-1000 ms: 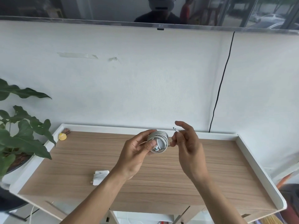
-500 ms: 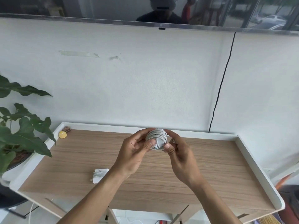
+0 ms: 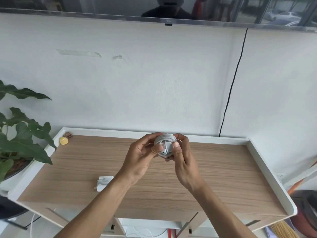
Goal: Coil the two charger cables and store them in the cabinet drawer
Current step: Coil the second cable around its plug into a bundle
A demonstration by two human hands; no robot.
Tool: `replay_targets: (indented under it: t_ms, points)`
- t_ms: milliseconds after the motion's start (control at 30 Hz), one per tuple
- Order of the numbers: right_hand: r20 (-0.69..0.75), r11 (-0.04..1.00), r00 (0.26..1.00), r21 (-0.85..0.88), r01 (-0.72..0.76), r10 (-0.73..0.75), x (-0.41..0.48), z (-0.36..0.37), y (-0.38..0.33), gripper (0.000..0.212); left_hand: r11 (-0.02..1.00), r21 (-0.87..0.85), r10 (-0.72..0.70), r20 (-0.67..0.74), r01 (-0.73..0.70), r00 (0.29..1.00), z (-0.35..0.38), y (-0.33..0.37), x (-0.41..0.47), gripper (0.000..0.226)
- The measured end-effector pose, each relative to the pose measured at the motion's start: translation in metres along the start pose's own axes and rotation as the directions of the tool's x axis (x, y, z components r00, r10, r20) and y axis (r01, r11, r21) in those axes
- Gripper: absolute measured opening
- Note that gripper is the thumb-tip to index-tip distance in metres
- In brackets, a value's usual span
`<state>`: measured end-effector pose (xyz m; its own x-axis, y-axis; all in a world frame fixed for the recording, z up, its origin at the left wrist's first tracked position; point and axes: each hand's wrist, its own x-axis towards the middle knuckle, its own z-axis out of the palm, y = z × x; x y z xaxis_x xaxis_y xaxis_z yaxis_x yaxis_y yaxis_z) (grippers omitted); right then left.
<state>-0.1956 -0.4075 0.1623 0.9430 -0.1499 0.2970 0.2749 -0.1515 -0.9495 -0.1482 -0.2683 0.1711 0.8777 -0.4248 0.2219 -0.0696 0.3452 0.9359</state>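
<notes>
The fingers (image 3: 176,147) of the right hand (image 3: 184,163) curl round the right side of a coiled white charger cable (image 3: 165,141), thumb tip pressed on its front face and the other fingers wrapped behind its top and back. The left hand (image 3: 139,158) closes on the opposite side, its thumb tip on the front left of the bundle and its index finger arched over the top edge, so the coil is pinched between both hands. The cable's short loose end, with a small plug (image 3: 164,152), hangs down the front of the coil between the two thumbs. The bundle is held in the air above the rear middle of the wooden tabletop (image 3: 219,170), touching only the fingers. The second charger cable (image 3: 103,183), already wound into a flat white bundle, lies on the tabletop near the front left, just beside the left forearm and well apart from the held coil. A small yellow object (image 3: 63,141) sits in the rear left corner against the white raised rim. A leafy potted plant (image 3: 22,134) stands off the left edge, and a thin black wire (image 3: 234,79) runs down the white wall behind.
</notes>
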Motion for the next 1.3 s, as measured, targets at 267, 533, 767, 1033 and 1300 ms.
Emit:
replay_targets:
  t_ms: [267,533,767,1033,1300]
  points:
    - [-0.012,0.997,1.000,0.082,0.014,-0.013,0.000,0.010,-0.002,0.040,0.998,-0.023,0.059,-0.002,-0.059,0.998,0.004,0.003,-0.001,0.039]
    - [-0.122,0.998,0.992,0.060,0.037,-0.030,0.001,0.016,0.001,0.035,0.994,-0.112,-0.017,-0.033,0.013,0.999,0.009,-0.004,-0.003,0.052]
    - [-0.128,0.994,0.991,0.097,0.046,-0.033,-0.001,0.019,0.000,0.038,0.996,-0.073,0.041,-0.093,-0.047,0.995,0.015,-0.004,-0.003,0.049]
    - [-0.191,0.995,0.977,0.009,0.095,-0.091,0.000,0.015,0.000,0.040,0.990,0.143,0.013,0.040,-0.019,0.999,0.011,0.003,-0.001,0.064]
    - [-0.184,0.960,0.953,-0.191,0.204,-0.239,0.005,-0.002,0.000,0.048,0.948,0.319,-0.052,0.188,-0.011,0.981,0.006,0.022,0.014,0.054]
